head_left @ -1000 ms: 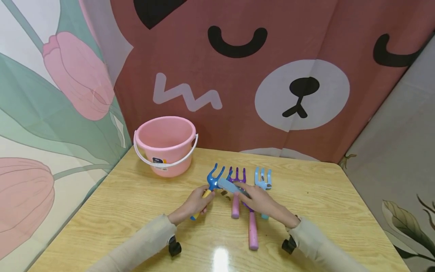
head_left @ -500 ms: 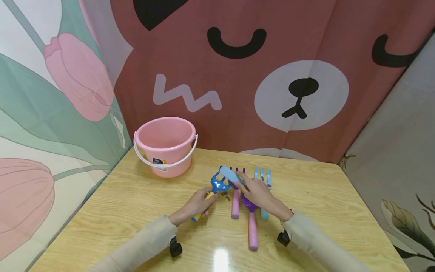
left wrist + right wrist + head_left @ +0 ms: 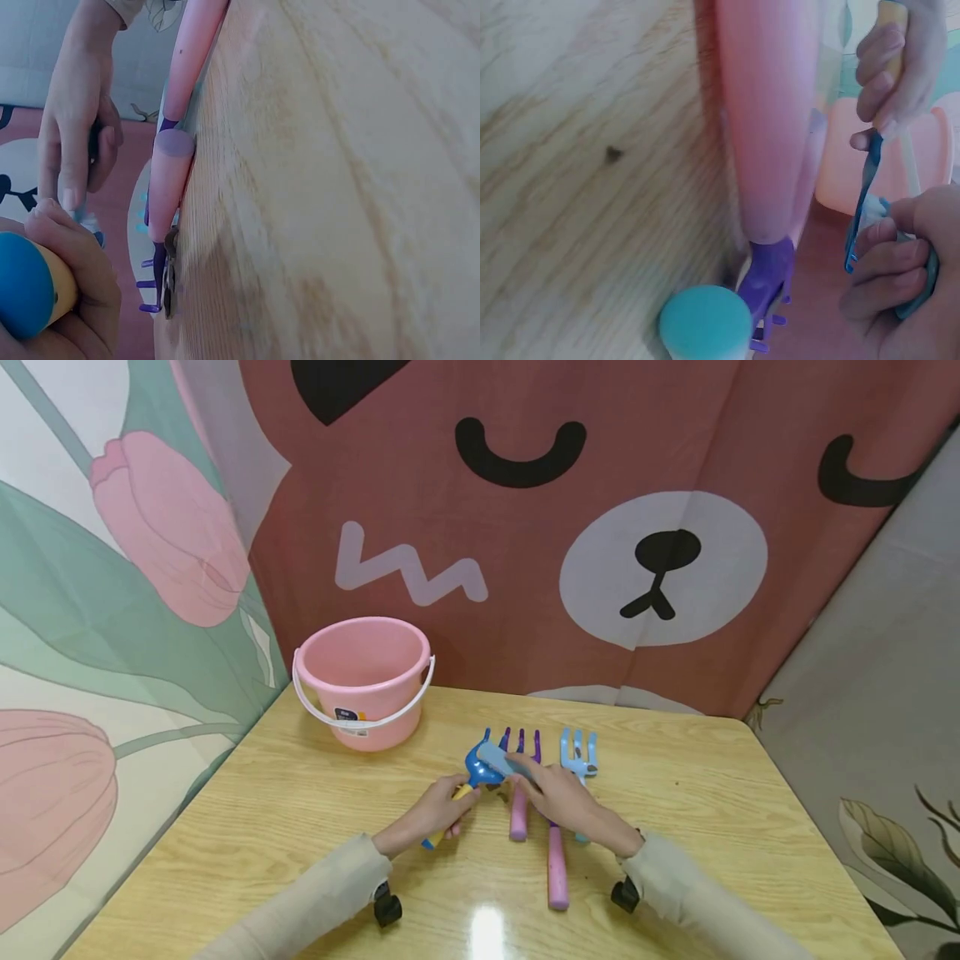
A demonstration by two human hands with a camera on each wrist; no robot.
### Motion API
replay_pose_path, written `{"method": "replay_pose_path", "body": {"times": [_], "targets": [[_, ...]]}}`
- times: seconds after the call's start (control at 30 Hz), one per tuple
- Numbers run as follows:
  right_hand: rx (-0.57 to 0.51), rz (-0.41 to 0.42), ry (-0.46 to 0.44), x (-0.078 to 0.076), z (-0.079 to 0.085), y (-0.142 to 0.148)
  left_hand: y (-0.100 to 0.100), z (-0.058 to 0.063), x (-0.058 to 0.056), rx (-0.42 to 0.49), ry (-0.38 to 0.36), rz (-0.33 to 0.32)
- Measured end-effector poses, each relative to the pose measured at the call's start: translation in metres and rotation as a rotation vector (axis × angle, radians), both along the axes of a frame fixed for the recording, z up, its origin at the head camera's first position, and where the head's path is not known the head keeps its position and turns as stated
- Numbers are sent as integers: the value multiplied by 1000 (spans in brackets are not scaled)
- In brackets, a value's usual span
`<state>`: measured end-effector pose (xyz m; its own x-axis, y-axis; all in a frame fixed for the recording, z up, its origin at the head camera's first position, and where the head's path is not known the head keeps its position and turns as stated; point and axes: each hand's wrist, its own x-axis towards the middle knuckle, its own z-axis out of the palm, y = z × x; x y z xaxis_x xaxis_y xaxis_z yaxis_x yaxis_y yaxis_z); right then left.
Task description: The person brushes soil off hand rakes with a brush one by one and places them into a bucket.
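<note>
In the head view, at the centre of the frame, the left hand (image 3: 438,810) grips a blue hand rake (image 3: 478,768) by its yellow handle, and the right hand (image 3: 561,795) holds a light-blue brush (image 3: 492,757) over the rake's head. A hard stroke could twist the rake, I judge, since only its handle is held. A purple rake (image 3: 518,818) lies just below the right hand's fingers; a low sweep might knock it.

In the left wrist view, the left hand's fingers curl round the handle at lower left. Dark flecks (image 3: 169,281) lie beside the purple rake, left of centre; a stray bump could scatter them.

In the right wrist view, lower right, the right hand's fingers wrap the brush near the blue tines; a slip could jab them.
</note>
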<state>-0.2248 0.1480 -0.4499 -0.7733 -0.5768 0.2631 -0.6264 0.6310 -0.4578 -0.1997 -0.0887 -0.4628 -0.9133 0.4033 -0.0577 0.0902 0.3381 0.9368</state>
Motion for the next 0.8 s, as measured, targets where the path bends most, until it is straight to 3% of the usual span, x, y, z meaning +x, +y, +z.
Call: {"method": "replay_pose_path", "body": {"times": [0.2, 0.47, 0.8], "targets": [[-59, 13, -172, 3, 8, 0, -2, -2, -3, 7, -3, 38], [-54, -95, -90, 4, 15, 5, -3, 1, -5, -11, 15, 32], [-57, -98, -102, 4, 11, 14, -6, 0, -6, 14, -8, 53]]}}
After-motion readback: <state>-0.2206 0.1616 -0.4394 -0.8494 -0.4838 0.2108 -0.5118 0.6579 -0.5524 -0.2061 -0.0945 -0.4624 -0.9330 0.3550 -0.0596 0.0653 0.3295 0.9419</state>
